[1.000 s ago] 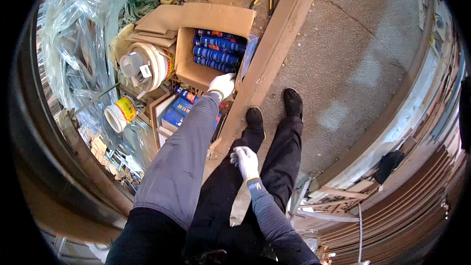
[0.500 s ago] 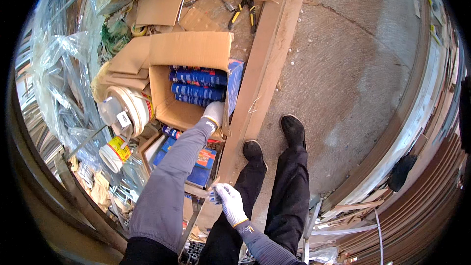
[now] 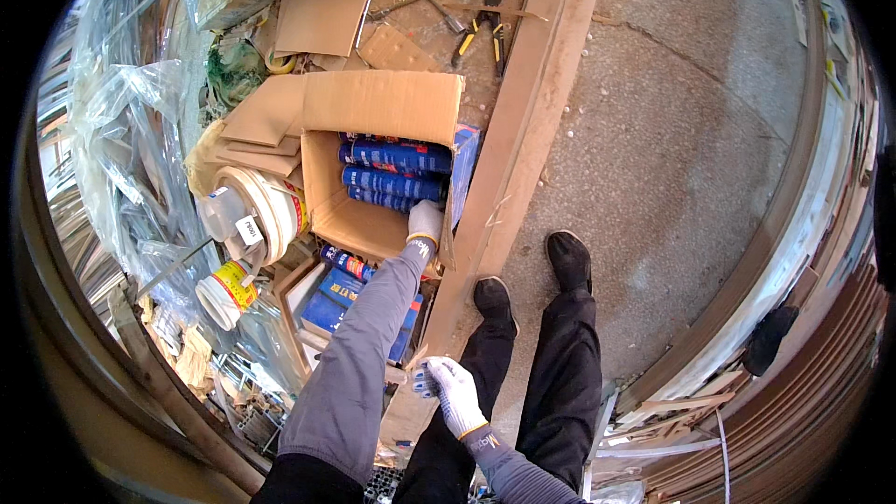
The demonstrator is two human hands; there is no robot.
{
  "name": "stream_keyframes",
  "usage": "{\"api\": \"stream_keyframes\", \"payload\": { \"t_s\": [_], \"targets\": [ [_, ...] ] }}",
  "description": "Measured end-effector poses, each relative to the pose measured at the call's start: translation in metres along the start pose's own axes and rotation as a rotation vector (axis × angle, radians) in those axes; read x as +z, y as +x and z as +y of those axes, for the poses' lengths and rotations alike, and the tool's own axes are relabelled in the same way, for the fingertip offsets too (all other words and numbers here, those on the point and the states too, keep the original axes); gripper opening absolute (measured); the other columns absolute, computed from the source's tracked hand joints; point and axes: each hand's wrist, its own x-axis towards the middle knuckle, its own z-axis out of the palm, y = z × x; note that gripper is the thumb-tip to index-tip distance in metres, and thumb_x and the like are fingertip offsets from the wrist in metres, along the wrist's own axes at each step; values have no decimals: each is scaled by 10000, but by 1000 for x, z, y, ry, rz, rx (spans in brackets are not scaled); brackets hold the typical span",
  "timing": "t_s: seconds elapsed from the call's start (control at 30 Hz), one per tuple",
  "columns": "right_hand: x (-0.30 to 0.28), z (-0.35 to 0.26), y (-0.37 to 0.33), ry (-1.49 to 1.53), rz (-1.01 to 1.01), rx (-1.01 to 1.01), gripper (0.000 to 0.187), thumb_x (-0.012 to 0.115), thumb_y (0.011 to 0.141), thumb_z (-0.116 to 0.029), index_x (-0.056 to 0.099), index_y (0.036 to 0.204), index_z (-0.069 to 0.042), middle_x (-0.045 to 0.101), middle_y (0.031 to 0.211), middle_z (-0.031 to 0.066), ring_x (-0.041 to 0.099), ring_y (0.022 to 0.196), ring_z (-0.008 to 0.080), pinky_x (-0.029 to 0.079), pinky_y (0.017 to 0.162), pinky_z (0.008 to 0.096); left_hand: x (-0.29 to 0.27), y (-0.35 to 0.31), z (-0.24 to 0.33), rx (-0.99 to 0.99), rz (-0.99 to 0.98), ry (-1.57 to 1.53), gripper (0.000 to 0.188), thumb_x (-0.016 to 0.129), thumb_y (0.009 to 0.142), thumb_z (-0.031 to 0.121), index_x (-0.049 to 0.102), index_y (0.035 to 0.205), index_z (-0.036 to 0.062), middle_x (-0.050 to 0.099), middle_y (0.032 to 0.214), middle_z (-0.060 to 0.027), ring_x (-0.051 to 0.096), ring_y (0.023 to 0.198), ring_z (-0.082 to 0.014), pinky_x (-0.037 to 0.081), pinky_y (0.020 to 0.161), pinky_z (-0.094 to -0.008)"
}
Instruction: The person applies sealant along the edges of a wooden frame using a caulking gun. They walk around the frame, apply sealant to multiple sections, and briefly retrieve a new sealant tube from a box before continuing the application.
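My left hand [image 3: 427, 221], in a white glove, reaches into an open cardboard box [image 3: 383, 98]. It is at the right-hand ends of several blue tubes [image 3: 392, 179] lying side by side there; its fingertips are partly hidden against the lowest tube. In a white glove with blue grip dots, my right hand [image 3: 451, 394] hangs in front of my leg beside a cardboard edge. Its fingers are curled, and I see nothing held in them. Below the box, another blue tube [image 3: 346, 262] rests by a blue carton [image 3: 329, 302], partly covered by my left forearm.
White buckets [image 3: 269, 217] stand left of the box, with clear plastic sheeting [image 3: 121, 149] beyond. Yellow-handled cutters [image 3: 483, 28] lie above it, near a metal T-shaped tool [image 3: 425, 2]. A long brown beam [image 3: 509, 140] runs between the box and the concrete floor [image 3: 653, 177].
The whole view has shifted slightly, so things sit lower and further right. My left forearm has swung a little right, uncovering more of the loose tube. Both hands keep nearly the same places.
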Motion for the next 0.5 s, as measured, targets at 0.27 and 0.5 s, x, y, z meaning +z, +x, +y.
{"api": "stream_keyframes", "payload": {
  "t_s": [0.27, 0.5],
  "targets": [
    [3, -6, -17, -27, -34, 34, 210, 556, 1048, -184, 683, 1108, -28, 696, 911, 18, 633, 741, 101, 513, 702, 257, 25, 32, -82, 237, -346, 388, 349, 529, 996, 314, 698, 1206, 91, 692, 1199, -230, 666, 1116, -369, 528, 958, -425],
    [-19, 0, -1, -62, 14, -19, 227, 549, 1051, -202, 683, 1121, -33, 719, 930, 36, 670, 752, 117, 533, 697, 271, 30, 23, -16, -381, -537, -916, 469, 361, 1092, 268, 466, 1476, 21, 516, 1499, -132, 516, 1344, -242, 364, 1175, -347]
  ]
}}
